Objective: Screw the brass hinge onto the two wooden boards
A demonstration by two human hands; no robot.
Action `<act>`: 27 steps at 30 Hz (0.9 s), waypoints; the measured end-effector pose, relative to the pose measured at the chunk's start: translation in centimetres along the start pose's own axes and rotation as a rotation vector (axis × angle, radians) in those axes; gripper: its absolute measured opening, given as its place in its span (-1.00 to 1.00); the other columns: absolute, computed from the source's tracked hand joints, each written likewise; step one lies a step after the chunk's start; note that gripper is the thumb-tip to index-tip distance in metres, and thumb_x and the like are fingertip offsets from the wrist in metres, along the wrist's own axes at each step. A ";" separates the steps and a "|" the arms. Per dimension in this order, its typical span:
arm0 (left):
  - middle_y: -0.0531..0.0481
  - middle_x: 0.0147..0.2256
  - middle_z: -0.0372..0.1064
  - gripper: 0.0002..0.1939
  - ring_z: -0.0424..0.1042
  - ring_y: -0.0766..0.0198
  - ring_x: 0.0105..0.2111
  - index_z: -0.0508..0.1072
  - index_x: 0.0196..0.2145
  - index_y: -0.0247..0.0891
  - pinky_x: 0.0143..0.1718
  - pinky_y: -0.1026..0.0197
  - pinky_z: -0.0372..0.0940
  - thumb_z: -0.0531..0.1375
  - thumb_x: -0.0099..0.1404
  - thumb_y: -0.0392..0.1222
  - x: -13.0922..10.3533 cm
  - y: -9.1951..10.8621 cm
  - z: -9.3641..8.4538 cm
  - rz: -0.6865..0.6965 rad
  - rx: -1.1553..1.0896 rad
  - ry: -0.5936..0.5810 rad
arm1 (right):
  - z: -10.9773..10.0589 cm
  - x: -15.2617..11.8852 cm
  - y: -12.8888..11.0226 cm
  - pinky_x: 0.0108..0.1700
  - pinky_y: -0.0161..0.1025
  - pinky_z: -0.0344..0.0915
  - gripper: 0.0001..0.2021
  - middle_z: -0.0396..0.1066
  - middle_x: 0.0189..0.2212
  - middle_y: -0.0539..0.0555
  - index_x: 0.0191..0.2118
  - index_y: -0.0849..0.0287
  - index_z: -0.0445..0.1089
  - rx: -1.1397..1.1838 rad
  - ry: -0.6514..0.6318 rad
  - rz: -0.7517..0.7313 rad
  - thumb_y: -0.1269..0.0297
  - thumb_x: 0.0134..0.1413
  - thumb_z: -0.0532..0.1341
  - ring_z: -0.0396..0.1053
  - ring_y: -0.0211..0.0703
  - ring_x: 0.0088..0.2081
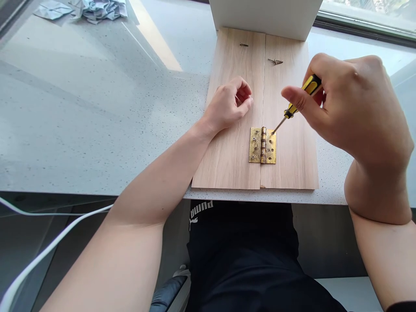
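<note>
My right hand [354, 99] is wrapped round the yellow and black handle of a screwdriver [300, 95]. The screwdriver slants down to the left, its tip at an upper hole in the right leaf of a worn brass hinge [263, 145]. Whether a screw sits under the tip is too small to tell. The hinge lies open across the seam of a left wooden board [227, 160] and a right wooden board [295, 160]. My left hand [229, 104] rests on the left board, above the hinge, with fingers loosely curled in and no object visible in them.
Several screws [275, 61] lie on the right board's far part, and a screw [243, 44] on the left one. A white box-like block [264, 17] stands at the boards' far end. Crumpled paper [100, 9] lies far left on the speckled countertop [97, 108]. A white cable [48, 247] hangs lower left.
</note>
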State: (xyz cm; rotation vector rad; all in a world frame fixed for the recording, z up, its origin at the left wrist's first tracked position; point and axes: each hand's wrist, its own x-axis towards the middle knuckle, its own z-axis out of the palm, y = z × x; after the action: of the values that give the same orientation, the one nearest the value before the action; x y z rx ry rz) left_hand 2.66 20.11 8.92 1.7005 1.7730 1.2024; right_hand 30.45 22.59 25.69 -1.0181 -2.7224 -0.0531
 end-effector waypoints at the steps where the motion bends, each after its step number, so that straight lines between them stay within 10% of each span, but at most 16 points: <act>1: -0.11 -0.07 0.75 -0.79 0.75 -0.21 0.09 0.55 -0.10 0.03 0.12 -0.26 0.72 0.49 0.48 0.04 0.0 0.0 0.0 -0.001 0.001 0.000 | 0.1 0.0 0.1 -0.24 0.04 0.09 -0.69 0.29 -0.39 0.04 -0.18 -0.09 0.28 0.044 -0.016 -0.025 -0.07 0.69 0.13 0.14 0.07 -0.40; 5: -0.12 -0.06 0.75 -0.80 0.74 -0.21 0.10 0.56 -0.09 0.03 0.14 -0.28 0.72 0.48 0.49 0.02 -0.1 0.2 0.0 -0.005 0.000 -0.003 | 0.0 -0.2 0.6 -0.06 0.08 0.32 -0.82 0.51 -0.20 0.08 0.07 -0.09 0.40 0.188 -0.061 -0.138 0.26 0.62 0.06 0.45 0.15 -0.24; 9: -0.13 -0.05 0.74 -0.80 0.74 -0.21 0.08 0.55 -0.10 0.02 0.15 -0.29 0.71 0.48 0.49 -0.02 -0.1 0.3 0.0 -0.004 -0.006 -0.002 | -0.3 -0.2 0.5 0.04 0.13 0.40 -0.73 0.60 -0.18 0.11 0.27 -0.03 0.44 0.219 -0.054 -0.220 0.17 0.68 0.09 0.60 0.23 -0.17; 17: -0.10 -0.06 0.74 -0.81 0.73 -0.14 -0.01 0.50 -0.12 0.02 0.08 -0.28 0.68 0.44 0.50 -0.02 0.0 0.4 0.1 0.024 0.014 0.001 | -0.8 -0.2 -0.2 -0.25 0.06 -0.01 -0.35 0.17 -0.58 0.02 -0.40 -0.06 -0.02 0.006 0.002 -0.033 -0.26 0.51 0.35 -0.02 -0.02 -0.47; 21: -0.03 -0.10 0.71 -0.66 0.67 -0.08 0.11 0.51 -0.09 0.02 0.13 -0.25 0.65 0.48 0.56 0.22 -0.1 0.4 -0.1 -0.025 0.018 -0.029 | -0.3 -0.4 -0.2 -0.19 0.07 0.16 -0.84 0.54 -0.31 0.14 -0.06 -0.03 0.44 0.069 0.004 -0.071 0.05 0.60 0.26 0.43 0.15 -0.31; 27: -0.10 -0.05 0.75 -0.74 0.73 -0.18 0.08 0.53 -0.10 0.02 0.12 -0.28 0.70 0.49 0.49 0.09 0.0 0.2 0.0 -0.011 0.005 -0.003 | -0.5 -1.3 0.2 -0.18 0.12 0.28 -0.90 0.55 -0.23 0.10 0.04 -0.05 0.28 0.154 -0.077 -0.167 0.19 0.52 0.09 0.61 0.27 -0.23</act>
State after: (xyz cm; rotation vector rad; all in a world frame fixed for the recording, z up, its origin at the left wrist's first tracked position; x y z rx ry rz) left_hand 2.83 20.03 9.10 1.6919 1.7828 1.1904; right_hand 31.62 21.86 25.88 -0.7646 -2.8229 0.1686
